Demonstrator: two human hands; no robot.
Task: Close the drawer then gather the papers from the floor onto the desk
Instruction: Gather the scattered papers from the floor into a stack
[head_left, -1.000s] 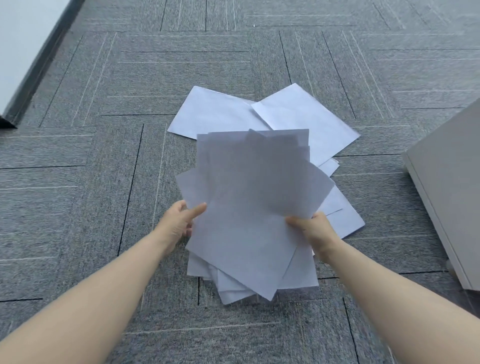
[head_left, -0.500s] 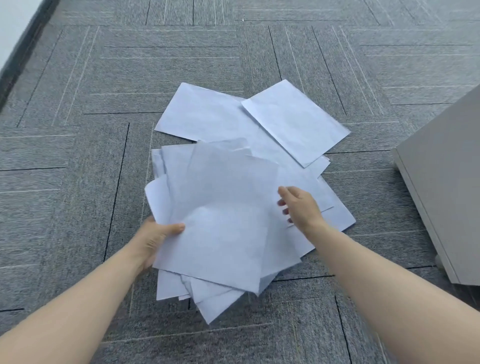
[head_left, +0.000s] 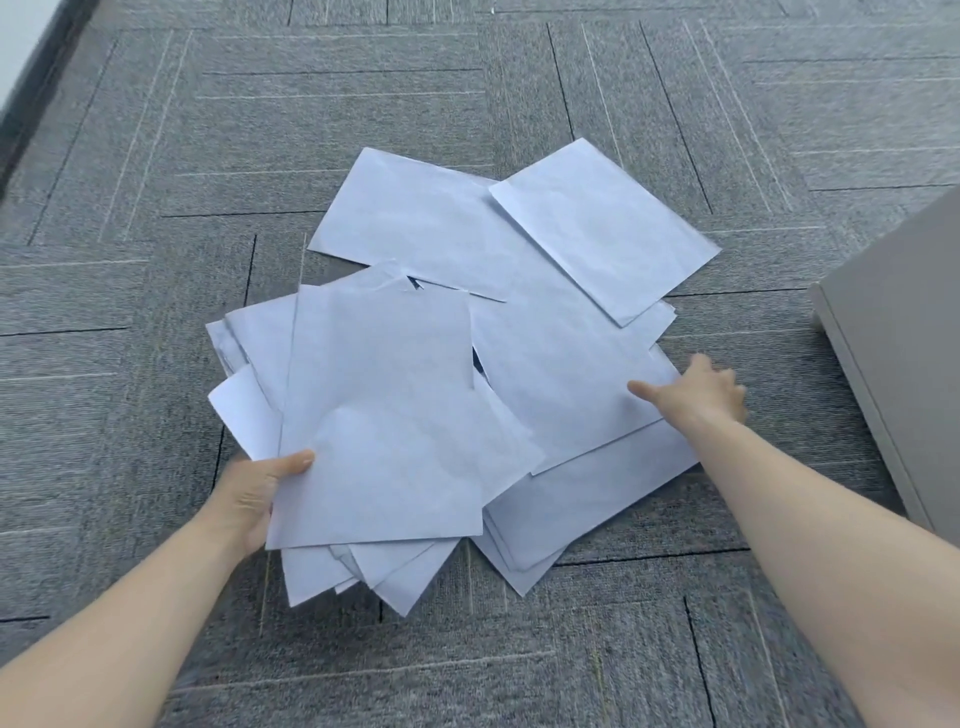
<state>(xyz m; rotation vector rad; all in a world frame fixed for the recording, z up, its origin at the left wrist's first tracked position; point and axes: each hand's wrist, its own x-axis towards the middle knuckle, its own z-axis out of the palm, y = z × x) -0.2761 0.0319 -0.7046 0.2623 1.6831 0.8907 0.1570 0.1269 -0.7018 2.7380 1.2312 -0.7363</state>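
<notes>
My left hand (head_left: 254, 493) grips a loose stack of white papers (head_left: 379, 431) by its left lower edge, thumb on top, holding it just above the floor. Several more white sheets (head_left: 519, 244) lie spread on the grey carpet behind and to the right of the stack. My right hand (head_left: 696, 395) rests on the right edge of those floor sheets, thumb on a sheet (head_left: 566, 374) and fingers blurred past its edge. The desk is not in view.
A grey cabinet or drawer unit (head_left: 904, 332) stands on the carpet at the right edge, close to my right hand. A dark baseboard and white wall (head_left: 21, 78) run along the far left. Grey carpet tiles (head_left: 130, 312) surround the papers.
My right hand let go of the held stack and moved right to the edge of the floor sheets. My left hand lowered the stack and now holds it alone.
</notes>
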